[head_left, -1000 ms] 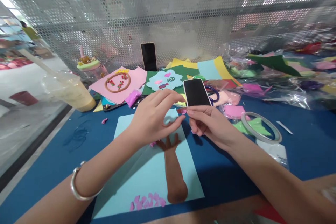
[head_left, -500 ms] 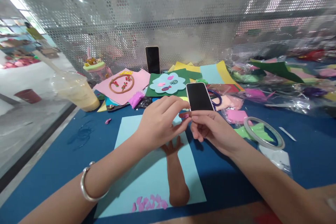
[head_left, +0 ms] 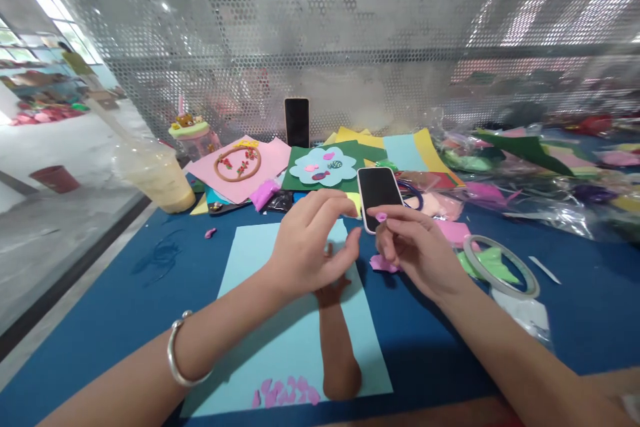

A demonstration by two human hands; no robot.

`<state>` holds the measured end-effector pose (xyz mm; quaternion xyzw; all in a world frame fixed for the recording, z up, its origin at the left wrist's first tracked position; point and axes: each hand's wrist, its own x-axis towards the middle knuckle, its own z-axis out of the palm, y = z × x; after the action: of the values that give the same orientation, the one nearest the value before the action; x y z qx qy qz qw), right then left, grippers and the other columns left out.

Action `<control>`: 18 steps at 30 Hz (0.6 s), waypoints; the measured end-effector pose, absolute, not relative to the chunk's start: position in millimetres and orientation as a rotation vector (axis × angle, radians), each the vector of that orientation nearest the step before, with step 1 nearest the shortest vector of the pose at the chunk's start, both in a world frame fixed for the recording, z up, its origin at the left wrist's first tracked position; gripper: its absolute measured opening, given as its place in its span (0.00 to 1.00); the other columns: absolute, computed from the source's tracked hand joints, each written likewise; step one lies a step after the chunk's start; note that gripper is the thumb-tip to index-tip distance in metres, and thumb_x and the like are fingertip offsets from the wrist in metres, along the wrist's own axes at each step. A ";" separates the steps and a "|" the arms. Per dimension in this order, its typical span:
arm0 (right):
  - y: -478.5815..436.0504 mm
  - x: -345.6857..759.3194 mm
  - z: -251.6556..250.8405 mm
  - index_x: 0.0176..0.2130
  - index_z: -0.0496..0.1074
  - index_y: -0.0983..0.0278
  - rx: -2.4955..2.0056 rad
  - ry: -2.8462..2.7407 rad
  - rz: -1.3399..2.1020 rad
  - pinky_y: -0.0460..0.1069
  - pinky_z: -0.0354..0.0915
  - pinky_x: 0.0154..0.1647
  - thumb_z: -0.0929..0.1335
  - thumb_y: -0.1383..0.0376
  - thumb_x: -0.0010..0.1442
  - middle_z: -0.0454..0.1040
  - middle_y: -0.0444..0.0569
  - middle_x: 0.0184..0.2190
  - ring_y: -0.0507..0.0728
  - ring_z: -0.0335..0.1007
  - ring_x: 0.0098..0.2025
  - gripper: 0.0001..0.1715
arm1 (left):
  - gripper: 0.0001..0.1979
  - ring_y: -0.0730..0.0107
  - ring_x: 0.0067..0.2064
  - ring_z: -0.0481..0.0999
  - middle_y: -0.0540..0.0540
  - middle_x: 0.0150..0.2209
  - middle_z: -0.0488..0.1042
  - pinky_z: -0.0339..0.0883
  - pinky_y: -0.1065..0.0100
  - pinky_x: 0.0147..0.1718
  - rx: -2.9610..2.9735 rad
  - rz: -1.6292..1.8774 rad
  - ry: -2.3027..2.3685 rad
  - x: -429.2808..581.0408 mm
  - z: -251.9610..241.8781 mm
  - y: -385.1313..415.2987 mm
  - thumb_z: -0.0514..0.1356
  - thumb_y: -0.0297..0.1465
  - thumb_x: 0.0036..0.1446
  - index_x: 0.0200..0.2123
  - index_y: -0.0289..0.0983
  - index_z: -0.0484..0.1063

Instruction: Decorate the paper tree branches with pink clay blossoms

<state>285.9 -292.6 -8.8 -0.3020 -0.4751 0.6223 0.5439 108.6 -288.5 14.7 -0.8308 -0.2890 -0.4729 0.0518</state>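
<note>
A light blue sheet (head_left: 260, 320) lies on the blue table and bears a brown clay tree trunk (head_left: 337, 347) with several small pink petals (head_left: 285, 392) at its foot. My left hand (head_left: 315, 240) hovers over the top of the trunk, thumb and fingers apart, with nothing in it. My right hand (head_left: 415, 247) is just to its right and pinches a tiny pink clay piece (head_left: 381, 217) at its fingertips. A pink clay lump (head_left: 381, 263) lies on the table under that hand. A dark phone (head_left: 379, 193) lies flat just behind both hands.
A perforated metal screen closes the back, with a second phone (head_left: 297, 121) propped against it. A lidded drink cup (head_left: 155, 173) stands at the left. Coloured paper crafts (head_left: 245, 163), clay bags (head_left: 525, 173) and a tape roll (head_left: 500, 263) crowd the back and right.
My hands, pinching together over the pink piece before, have drawn apart. The piece stays in my right fingers and my left hand has opened. The pink lump now shows under the right hand.
</note>
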 end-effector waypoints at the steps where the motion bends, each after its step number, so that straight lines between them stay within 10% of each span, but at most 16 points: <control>1: -291.8 286.1 -9.7 0.37 0.78 0.61 -0.695 -1.127 1.441 0.42 0.56 0.14 0.67 0.64 0.54 0.67 0.40 0.13 0.49 0.59 0.15 0.11 | 0.04 0.66 0.38 0.71 0.46 0.35 0.73 0.67 0.65 0.37 -2.596 -1.360 -0.973 110.1 14.6 -289.2 0.57 0.26 0.54 0.35 0.36 0.67; 8: -283.1 284.2 -14.2 0.34 0.78 0.62 -0.750 -1.091 1.337 0.41 0.55 0.15 0.67 0.66 0.52 0.66 0.40 0.12 0.47 0.58 0.14 0.10 | 0.08 0.56 0.45 0.69 0.44 0.40 0.72 0.64 0.57 0.41 -2.936 -0.461 -1.387 123.3 6.3 -290.2 0.63 0.34 0.52 0.36 0.39 0.76; 18: -277.5 279.6 -17.8 0.33 0.78 0.65 -0.867 -1.051 1.387 0.39 0.52 0.14 0.68 0.64 0.49 0.65 0.40 0.12 0.45 0.56 0.14 0.11 | 0.06 0.57 0.43 0.70 0.45 0.37 0.73 0.63 0.58 0.39 -2.907 -0.341 -1.330 139.2 -4.0 -289.5 0.61 0.33 0.54 0.32 0.39 0.76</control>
<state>279.6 -277.5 -17.8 -0.3683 -0.4466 0.5894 0.5635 139.2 -289.5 -4.0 -0.9037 -0.4133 -0.1060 -0.0366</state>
